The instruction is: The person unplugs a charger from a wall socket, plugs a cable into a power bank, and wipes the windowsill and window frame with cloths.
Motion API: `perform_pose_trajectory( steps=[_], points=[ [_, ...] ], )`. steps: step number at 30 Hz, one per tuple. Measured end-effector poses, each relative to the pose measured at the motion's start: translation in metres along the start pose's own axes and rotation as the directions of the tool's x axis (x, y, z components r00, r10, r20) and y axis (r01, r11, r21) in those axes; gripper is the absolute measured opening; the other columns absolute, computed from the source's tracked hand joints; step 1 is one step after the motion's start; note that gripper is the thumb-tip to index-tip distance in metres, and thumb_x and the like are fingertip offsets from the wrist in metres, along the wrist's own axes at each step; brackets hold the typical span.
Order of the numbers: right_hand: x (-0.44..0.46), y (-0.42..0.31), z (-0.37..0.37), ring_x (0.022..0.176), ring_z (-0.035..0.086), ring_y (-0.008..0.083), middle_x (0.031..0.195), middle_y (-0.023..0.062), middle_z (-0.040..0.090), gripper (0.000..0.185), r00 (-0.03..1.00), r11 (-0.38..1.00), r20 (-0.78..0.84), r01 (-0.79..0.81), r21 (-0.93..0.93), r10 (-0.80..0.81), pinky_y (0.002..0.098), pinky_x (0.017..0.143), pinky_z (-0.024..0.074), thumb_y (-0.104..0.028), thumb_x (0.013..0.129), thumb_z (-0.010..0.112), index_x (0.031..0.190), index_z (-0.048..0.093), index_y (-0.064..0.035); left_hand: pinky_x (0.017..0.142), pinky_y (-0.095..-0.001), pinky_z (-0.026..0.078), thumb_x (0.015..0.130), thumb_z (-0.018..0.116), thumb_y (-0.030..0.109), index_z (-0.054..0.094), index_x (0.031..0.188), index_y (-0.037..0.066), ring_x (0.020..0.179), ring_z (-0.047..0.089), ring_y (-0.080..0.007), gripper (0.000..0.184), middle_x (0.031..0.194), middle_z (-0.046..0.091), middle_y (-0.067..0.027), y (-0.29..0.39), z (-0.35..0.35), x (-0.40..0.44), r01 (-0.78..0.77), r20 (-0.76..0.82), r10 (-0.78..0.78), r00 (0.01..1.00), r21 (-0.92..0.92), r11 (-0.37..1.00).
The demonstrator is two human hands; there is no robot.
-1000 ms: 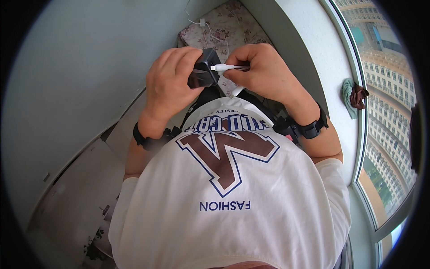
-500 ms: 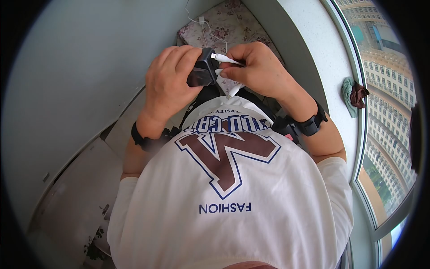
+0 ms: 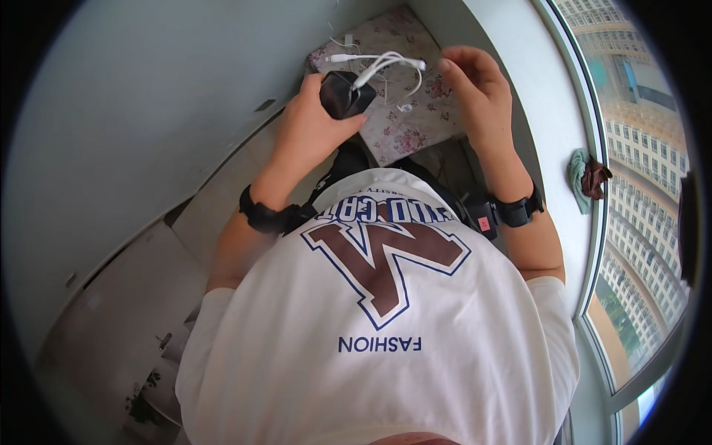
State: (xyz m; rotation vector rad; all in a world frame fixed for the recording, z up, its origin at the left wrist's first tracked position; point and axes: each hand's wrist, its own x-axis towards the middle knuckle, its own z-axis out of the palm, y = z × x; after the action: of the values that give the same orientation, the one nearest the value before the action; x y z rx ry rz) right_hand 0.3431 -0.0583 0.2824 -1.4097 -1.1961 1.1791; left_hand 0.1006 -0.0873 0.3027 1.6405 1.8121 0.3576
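Note:
My left hand [image 3: 319, 119] is wrapped round a glossy black block-shaped device [image 3: 343, 96]. A white charging cable [image 3: 386, 61] comes out of the device's end, its plug seated there or right against it. The cable branches: one loose connector [image 3: 341, 58] points left above the device, and another end [image 3: 405, 108] hangs lower down over the flowered cloth. My right hand [image 3: 478, 89] is raised just right of the cable's bundled part, apart from it. Its thumb and fingers are bent with a gap between them, and nothing shows in them.
A low surface with a flowered cloth [image 3: 408, 141] lies beyond my hands, with another white cord at its back [image 3: 348, 41]. A wall is on the left. On the right, a window sill [image 3: 552, 111] runs along the glass, with green and brown cloths [image 3: 582, 178] by the frame.
My right hand has let go of the white cable and moved up and right. My left hand has shifted right and turned the device; the cable now stands out from it.

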Motion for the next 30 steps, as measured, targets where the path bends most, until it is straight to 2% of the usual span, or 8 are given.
perform_pose_trajectory(
  steps=[2, 4, 6, 7, 10, 14, 27, 30],
  points=[
    [-0.006, 0.017, 0.000, 0.097, 0.062, 0.0138, 0.107, 0.0085, 0.067, 0.035, 0.993, 0.997, 0.096, -0.077, 0.027, 0.074, 0.0289, 0.082, 0.0525, -0.015, 0.088, 0.072, 0.118, 0.065, -0.0001, 0.081, -0.0400, 0.054, 0.066, 0.088, 0.031, 0.053, 0.120, -0.002, 0.092, 0.067, -0.0288, 0.072, 0.103, 0.067, -0.0184, -0.006, 0.008, 0.014, 0.088, 0.002, -0.089, 0.996, -0.204, 0.975],
    [-0.021, 0.034, 0.009, 0.118, 0.055, 0.0167, 0.134, 0.0107, 0.055, 0.047, 0.805, 0.960, 0.552, -0.279, 0.026, 0.219, 0.0321, 0.102, 0.0430, -0.016, 0.094, 0.067, 0.137, 0.053, -0.0071, 0.074, -0.0311, 0.055, 0.073, 0.088, 0.026, 0.053, 0.119, -0.005, 0.086, 0.065, -0.0173, 0.066, 0.100, 0.067, -0.0105, -0.011, 0.018, 0.023, 0.059, 0.022, -0.055, 0.998, -0.344, 0.937],
    [-0.037, 0.042, 0.030, 0.131, 0.046, 0.0208, 0.149, 0.0127, 0.042, 0.066, 0.790, 0.933, 0.603, -0.294, 0.206, 0.116, 0.0354, 0.108, 0.0383, -0.025, 0.097, 0.064, 0.153, 0.032, -0.0105, 0.071, -0.0289, 0.053, 0.078, 0.084, 0.029, 0.053, 0.119, -0.004, 0.087, 0.064, -0.0154, 0.061, 0.102, 0.067, -0.0116, 0.002, 0.022, 0.024, 0.162, 0.186, -0.047, 0.981, -0.669, 0.725],
    [-0.038, 0.036, 0.038, 0.141, 0.035, 0.0235, 0.157, 0.0137, 0.029, 0.078, 0.775, 0.868, 0.619, -0.390, 0.308, 0.129, 0.0373, 0.112, 0.0336, -0.039, 0.098, 0.059, 0.158, 0.017, -0.0109, 0.070, -0.0259, 0.051, 0.089, 0.075, 0.029, 0.053, 0.122, -0.003, 0.088, 0.062, -0.0121, 0.051, 0.105, 0.066, -0.0106, 0.001, 0.026, 0.029, 0.137, 0.253, 0.081, 0.964, -0.736, 0.663],
    [-0.031, 0.044, 0.049, 0.141, 0.034, 0.0235, 0.155, 0.0135, 0.032, 0.080, 0.833, 0.725, 0.530, -0.462, 0.511, 0.158, 0.0368, 0.112, 0.0343, -0.046, 0.099, 0.056, 0.158, 0.016, -0.0082, 0.071, -0.0259, 0.050, 0.096, 0.065, 0.034, 0.051, 0.127, -0.003, 0.094, 0.061, -0.0126, 0.050, 0.108, 0.064, -0.0102, 0.006, 0.039, 0.024, 0.300, 0.263, -0.147, 0.953, -0.771, 0.562],
    [-0.026, 0.042, 0.036, 0.138, 0.039, 0.0233, 0.153, 0.0128, 0.036, 0.088, 0.819, 0.631, 0.562, -0.497, 0.596, 0.114, 0.0371, 0.112, 0.0355, -0.053, 0.094, 0.058, 0.157, 0.018, -0.0059, 0.082, -0.0346, 0.055, 0.103, 0.052, 0.036, 0.045, 0.132, -0.005, 0.105, 0.061, -0.0181, 0.051, 0.119, 0.059, -0.0125, 0.011, 0.026, 0.019, 0.251, 0.292, -0.001, 0.956, -0.822, 0.511],
    [-0.032, 0.029, 0.033, 0.129, 0.050, 0.0391, 0.150, 0.0150, 0.039, 0.081, 0.776, 0.460, 0.630, -0.574, 0.678, 0.039, 0.0545, 0.097, 0.0513, -0.051, 0.094, 0.057, 0.157, 0.018, -0.0174, 0.075, -0.0310, 0.059, 0.092, 0.072, 0.019, 0.046, 0.128, -0.007, 0.091, 0.067, -0.0194, 0.051, 0.109, 0.065, -0.0151, 0.015, 0.015, 0.015, 0.132, 0.174, 0.050, 0.983, -0.878, 0.460],
    [-0.032, 0.026, 0.034, 0.120, 0.057, 0.0335, 0.147, 0.0148, 0.042, 0.084, 0.771, 0.400, 0.636, -0.591, 0.700, 0.025, 0.0517, 0.094, 0.0540, -0.042, 0.094, 0.060, 0.157, 0.013, -0.0127, 0.074, -0.0309, 0.058, 0.089, 0.075, 0.020, 0.046, 0.127, -0.007, 0.090, 0.067, -0.0194, 0.054, 0.107, 0.065, -0.0149, 0.015, 0.015, 0.014, 0.102, 0.148, 0.067, 0.987, -0.886, 0.453]
  ],
)
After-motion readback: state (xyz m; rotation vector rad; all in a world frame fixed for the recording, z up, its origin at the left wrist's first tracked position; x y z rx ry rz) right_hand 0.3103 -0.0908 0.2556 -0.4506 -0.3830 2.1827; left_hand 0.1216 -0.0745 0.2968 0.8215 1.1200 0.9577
